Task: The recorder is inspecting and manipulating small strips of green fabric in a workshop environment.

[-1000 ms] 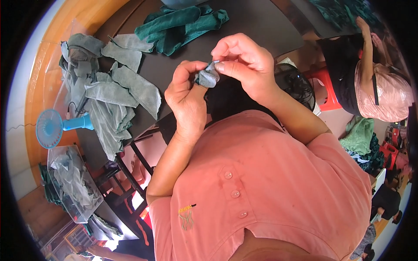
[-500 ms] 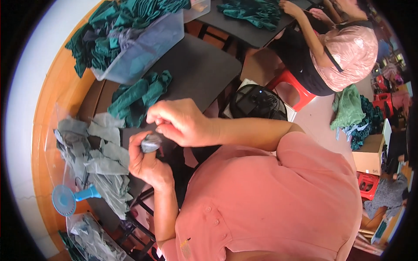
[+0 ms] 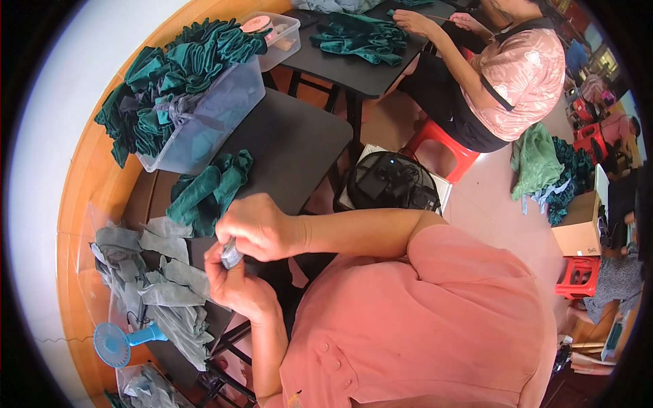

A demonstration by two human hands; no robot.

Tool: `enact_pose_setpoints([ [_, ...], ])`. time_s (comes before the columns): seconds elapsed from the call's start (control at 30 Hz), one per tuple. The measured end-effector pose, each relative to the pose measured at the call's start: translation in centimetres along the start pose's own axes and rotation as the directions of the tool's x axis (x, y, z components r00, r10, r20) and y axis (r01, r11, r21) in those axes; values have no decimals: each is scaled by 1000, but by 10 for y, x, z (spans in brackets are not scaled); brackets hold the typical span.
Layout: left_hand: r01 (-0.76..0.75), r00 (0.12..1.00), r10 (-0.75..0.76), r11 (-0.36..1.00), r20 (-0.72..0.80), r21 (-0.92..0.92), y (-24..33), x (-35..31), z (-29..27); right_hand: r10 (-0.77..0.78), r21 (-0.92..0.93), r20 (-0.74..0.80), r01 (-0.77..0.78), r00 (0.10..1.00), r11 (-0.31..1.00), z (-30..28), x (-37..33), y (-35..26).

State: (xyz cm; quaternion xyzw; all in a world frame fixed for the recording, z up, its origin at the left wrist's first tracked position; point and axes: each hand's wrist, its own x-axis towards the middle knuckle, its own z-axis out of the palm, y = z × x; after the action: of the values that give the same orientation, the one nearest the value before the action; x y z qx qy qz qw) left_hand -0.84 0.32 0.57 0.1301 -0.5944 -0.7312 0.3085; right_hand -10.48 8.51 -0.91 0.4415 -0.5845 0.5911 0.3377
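Fingers of both hands pinched together on one small grey fabric piece, held just above the near edge of the dark table.

Head view: right hand covers it from above, left hand grips from below, so most of it is hidden. Loose grey pieces lie just left, green ones beyond. My guess: such a tiny grip could slip, and a dropped piece would get lost among the grey ones or fall off the edge.
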Motion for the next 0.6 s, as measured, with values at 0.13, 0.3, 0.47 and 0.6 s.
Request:
enact_pose_setpoints([
  [0.13, -13, 997, 12, 1000, 75, 5, -13, -8, 6, 324, 132, 40, -326, 945, 936, -10, 1, -15],
  [0.3, 1, 998, -3, 999, -55, -39, -2, 17, 10, 218, 19, 0, -218, 976, 976, -7, -14, -37],
  [0.47, 52, 996, -53, 999, -77, -16, 1, 19, 24, 340, 203, -27, -328, 940, 923, 11, -17, -23],
  [0.6, 48, 996, -54, 995, -64, -93, -7, 18, 16, 463, 336, -55, -420, 885, 843, 14, -21, -28],
])
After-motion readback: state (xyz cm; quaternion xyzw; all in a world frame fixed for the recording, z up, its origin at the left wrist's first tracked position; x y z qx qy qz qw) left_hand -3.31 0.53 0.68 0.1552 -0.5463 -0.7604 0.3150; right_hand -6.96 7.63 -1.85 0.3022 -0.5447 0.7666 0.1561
